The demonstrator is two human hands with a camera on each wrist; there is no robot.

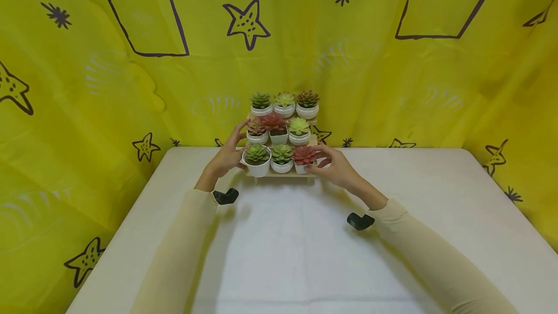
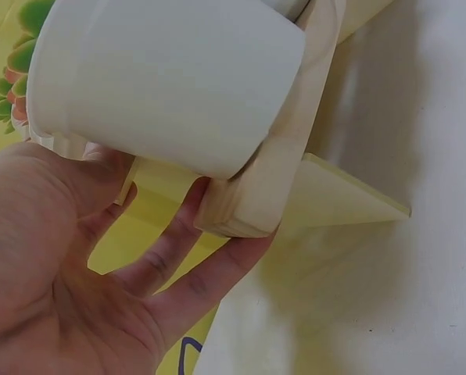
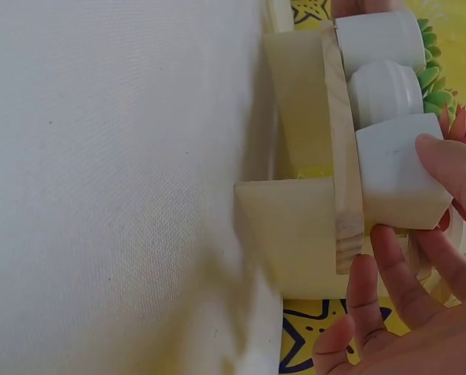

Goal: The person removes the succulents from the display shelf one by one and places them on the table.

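Observation:
A stepped wooden plant stand (image 1: 285, 175) holds three rows of small succulents in white pots. At its right front corner, my right hand (image 1: 333, 166) pinches a square white pot (image 3: 401, 168) with a red succulent (image 1: 304, 155); the thumb lies on the pot's front face. My left hand (image 1: 227, 155) is at the stand's left side, its spread fingertips touching the end of the wooden shelf (image 2: 252, 203). Close beside it on the front row is a round white pot (image 2: 166, 86) with a green succulent (image 1: 257, 153). The pots partly hide the left fingertips in the head view.
A white-covered table (image 1: 270, 246) supports the stand near its far edge. Behind rises a yellow curtain (image 1: 209, 71) with starfish drawings. A dark wrist device (image 1: 225, 196) is by the left cuff, and another dark device (image 1: 360, 221) by the right.

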